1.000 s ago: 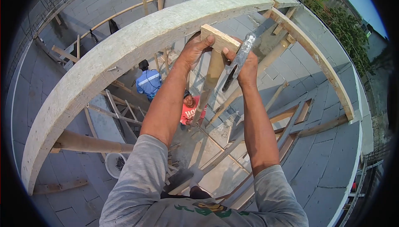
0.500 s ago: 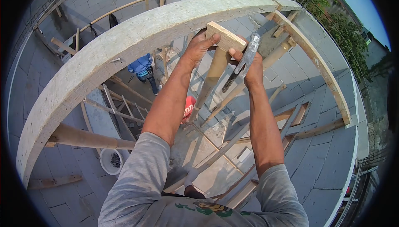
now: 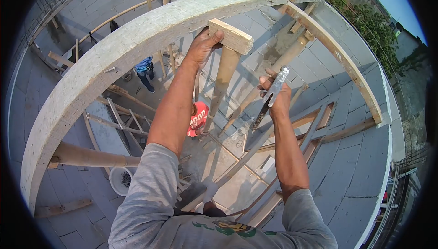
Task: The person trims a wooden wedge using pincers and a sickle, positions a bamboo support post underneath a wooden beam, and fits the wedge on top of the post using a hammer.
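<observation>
Head view, looking down from height. I have the left hand (image 3: 203,48) closed round one end of the short wooden block (image 3: 232,38), thumb over its near face. The block lies across the top of a round post (image 3: 222,78), close to the curved beam (image 3: 137,40) (whether those two touch, I can't tell). My right hand (image 3: 279,97) grips the hammer (image 3: 275,87) near its metal head, well apart from the block; the dark handle slants down and inward. A nail (image 3: 109,70) lies on the beam's upper face. Below, a person in a red shirt (image 3: 197,117) is at the post's lower part; a person in blue (image 3: 145,69) shows partly past the beam. White bucket (image 3: 117,186), dark bits inside, beside my left sleeve (image 3: 148,180).
</observation>
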Demonstrator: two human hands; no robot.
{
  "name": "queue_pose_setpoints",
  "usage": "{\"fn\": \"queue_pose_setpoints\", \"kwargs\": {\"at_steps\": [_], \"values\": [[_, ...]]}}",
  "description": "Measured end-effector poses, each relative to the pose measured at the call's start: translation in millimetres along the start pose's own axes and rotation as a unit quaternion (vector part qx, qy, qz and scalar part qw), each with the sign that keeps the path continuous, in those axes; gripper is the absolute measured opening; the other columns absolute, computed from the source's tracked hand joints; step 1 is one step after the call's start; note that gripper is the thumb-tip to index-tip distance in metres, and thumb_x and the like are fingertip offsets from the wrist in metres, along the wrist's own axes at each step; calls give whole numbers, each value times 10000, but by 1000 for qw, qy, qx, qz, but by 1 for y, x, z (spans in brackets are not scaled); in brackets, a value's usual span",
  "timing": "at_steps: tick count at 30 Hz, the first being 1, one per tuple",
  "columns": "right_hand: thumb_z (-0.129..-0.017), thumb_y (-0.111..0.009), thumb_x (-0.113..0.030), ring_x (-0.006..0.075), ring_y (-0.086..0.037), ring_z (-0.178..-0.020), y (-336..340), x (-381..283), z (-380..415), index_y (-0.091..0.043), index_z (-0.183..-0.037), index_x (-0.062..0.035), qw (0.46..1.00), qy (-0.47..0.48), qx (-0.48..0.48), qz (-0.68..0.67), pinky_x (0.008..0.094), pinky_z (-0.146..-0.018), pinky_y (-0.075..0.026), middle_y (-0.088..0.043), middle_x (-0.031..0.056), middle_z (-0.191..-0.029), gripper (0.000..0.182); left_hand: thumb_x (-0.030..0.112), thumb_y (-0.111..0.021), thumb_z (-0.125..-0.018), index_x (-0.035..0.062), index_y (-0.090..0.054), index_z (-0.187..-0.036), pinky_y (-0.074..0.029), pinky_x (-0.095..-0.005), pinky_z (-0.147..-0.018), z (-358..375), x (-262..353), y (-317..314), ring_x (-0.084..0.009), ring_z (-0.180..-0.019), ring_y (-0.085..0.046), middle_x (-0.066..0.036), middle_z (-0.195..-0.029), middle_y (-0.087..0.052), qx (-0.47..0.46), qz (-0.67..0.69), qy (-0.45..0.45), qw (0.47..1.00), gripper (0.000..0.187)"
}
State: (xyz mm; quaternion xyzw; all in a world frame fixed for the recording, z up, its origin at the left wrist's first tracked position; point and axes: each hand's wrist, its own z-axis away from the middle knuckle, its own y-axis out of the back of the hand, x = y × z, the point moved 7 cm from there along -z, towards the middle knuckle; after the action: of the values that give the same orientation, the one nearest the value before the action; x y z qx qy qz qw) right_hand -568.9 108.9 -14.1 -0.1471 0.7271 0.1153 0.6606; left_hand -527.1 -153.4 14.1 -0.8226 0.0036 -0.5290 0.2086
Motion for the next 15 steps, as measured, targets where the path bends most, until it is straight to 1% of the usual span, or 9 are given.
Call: {"fn": "queue_pose_setpoints", "kwargs": {"at_steps": [1, 4, 6, 8, 9, 12, 13, 15], "values": [[-766, -811, -134, 132, -645, -783, -1, -9, -1, -628, -1189, 30, 1000, 9, 7, -10, 246, -663, -497, -693, 58, -911, 489, 575, -747, -769, -13, -455, -1359, -412, -364, -1018, 1, 2, 0, -224, -1168, -533, -129, -1257, -568, 2, -4, -1, 1000, 883], [-775, -801, -196, 170, -662, -796, -14, -37, -7, -600, -1240, 22, 998, 59, 9, 9, 256, -595, -511, -681, 91, -981, 552, 563, -749, -774, -13, -449, -1366, -404, -367, -1033, -1, 1, 2, -227, -1180, -528, -129, -1262, -565, 0, -10, -1, 1000, 878], [-769, -809, -189, 134, -643, -792, -31, -55, -11, -618, -1226, 11, 996, 90, 11, 2, 260, -644, -511, -687, 70, -962, 534, 557, -750, -777, -14, -448, -1368, -403, -367, -1038, 0, 1, 1, -227, -1182, -528, -129, -1263, -564, 2, -10, -1, 1000, 875], [-762, -821, -142, 95, -615, -769, -47, -69, -18, -637, -1207, 5, 994, 108, -3, 8, 246, -689, -491, -686, 44, -917, 503, 553, -750, -779, -16, -447, -1368, -402, -366, -1040, 2, 4, -1, -228, -1183, -529, -129, -1264, -564, 10, -6, -2, 1000, 873], [-760, -823, -143, 109, -631, -786, -55, -73, -21, -655, -1165, 4, 994, 106, -1, 34, 268, -702, -503, -697, 60, -892, 462, 551, -749, -781, -16, -448, -1367, -404, -365, -1038, 2, 3, -1, -227, -1180, -530, -130, -1262, -565, 9, -8, -1, 1000, 870], [-758, -825, -151, 127, -646, -796, -76, -81, -23, -673, -1093, 8, 984, 146, 3, 98, 285, -709, -513, -704, 74, -880, 401, 548, -747, -786, -13, -449, -1368, -403, -368, -1034, 0, 2, 2, -227, -1179, -530, -128, -1263, -564, 6, -13, 3, 1000, 862], [-757, -827, -157, 142, -655, -797, -80, -79, -27, -680, -1030, 8, 980, 182, 11, 74, 297, -716, -522, -707, 82, -873, 351, 549, -745, -787, -9, -449, -1371, -400, -374, -1036, 1, 2, 1, -227, -1182, -528, -125, -1267, -562, 4, -15, 4, 1000, 860], [-756, -828, -158, 143, -657, -798, -79, -74, -31, -681, -1027, 6, 980, 185, 2, 69, 301, -719, -526, -711, 86, -872, 349, 532, -739, -801, 5, -453, -1372, -394, -377, -1031, 2, 3, 2, -220, -1185, -519, -113, -1274, -558, 3, -4, 9, 1000, 828]]}}
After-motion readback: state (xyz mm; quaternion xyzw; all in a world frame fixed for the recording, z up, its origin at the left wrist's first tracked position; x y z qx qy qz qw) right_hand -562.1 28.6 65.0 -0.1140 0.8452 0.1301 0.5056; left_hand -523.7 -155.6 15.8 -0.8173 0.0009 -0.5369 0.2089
